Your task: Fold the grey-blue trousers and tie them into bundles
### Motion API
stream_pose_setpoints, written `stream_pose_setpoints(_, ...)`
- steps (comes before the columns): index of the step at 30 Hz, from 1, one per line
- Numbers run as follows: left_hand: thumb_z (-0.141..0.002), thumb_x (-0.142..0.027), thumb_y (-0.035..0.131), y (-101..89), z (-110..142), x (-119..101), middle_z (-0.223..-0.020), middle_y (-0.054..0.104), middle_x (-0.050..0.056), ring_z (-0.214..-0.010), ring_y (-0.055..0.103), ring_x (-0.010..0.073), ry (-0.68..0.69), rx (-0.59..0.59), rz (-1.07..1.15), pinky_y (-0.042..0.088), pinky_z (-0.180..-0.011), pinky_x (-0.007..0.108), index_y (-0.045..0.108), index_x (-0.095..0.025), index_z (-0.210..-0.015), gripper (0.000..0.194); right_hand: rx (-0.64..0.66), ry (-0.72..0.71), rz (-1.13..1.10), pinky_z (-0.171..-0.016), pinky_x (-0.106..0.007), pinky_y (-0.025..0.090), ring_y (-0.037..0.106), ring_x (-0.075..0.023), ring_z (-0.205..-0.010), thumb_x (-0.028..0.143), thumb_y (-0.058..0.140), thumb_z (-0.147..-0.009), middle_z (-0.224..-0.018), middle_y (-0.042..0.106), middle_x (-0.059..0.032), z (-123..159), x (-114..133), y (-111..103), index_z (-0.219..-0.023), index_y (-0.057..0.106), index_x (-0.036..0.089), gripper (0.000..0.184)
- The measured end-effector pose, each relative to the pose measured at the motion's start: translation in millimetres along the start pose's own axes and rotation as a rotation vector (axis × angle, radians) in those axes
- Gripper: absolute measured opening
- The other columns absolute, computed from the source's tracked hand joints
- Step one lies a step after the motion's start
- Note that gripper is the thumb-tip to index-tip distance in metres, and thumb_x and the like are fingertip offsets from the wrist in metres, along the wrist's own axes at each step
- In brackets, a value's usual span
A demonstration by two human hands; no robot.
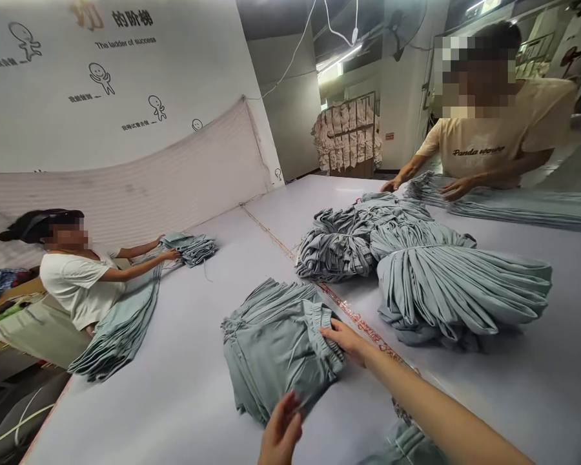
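Observation:
A stack of grey-blue folded garments (275, 342) with gathered waistbands lies on the white table (184, 400) in front of me. My right hand (343, 339) rests on the stack's right edge, fingers pressed against the elastic waistbands. At the stack's near corner my left hand (281, 433) pinches the fabric. A larger heap of the same garments (445, 284) lies to the right, past a taped line on the table.
A person in a white shirt (80, 284) at the left handles a small pile (193, 248) and a long row of garments (121, 323). Another person in a cream shirt (494, 142) stands far right over another row (513, 206). A rack of pale cloth (348, 135) stands behind.

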State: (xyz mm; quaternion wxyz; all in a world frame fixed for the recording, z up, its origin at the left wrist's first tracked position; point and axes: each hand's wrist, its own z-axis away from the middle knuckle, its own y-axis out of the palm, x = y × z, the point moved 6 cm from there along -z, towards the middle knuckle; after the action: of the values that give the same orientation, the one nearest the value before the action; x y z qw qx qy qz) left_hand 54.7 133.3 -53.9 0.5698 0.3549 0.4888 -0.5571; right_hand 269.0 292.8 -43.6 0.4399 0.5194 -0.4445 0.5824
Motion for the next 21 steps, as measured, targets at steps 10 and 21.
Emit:
stream_pose_setpoints(10,-0.042,-0.057,0.083,61.1,-74,-69,-0.071,0.059,0.001,-0.062,0.052,0.0129,-0.016,0.166,0.088,0.040,-0.057,0.027,0.058,-0.016,-0.085,0.065,0.123,-0.328,0.409,-0.073,-0.028,0.045,0.055,-0.0162,-0.079,0.018,0.055,-0.075,-0.087,0.057,-0.0036,63,42,35,-0.064,0.054,0.018,0.011)
stream_pose_setpoints(21,-0.049,-0.065,0.075,29.2,-64,-67,-0.067,0.049,-0.006,-0.060,0.041,0.0087,-0.059,-0.065,0.275,0.036,-0.057,0.024,0.049,-0.020,-0.076,0.058,0.231,-0.489,0.623,-0.088,-0.040,0.049,0.057,-0.0263,-0.106,0.019,0.051,-0.083,-0.111,0.061,-0.0118,116,38,35,-0.075,0.066,0.020,0.017)
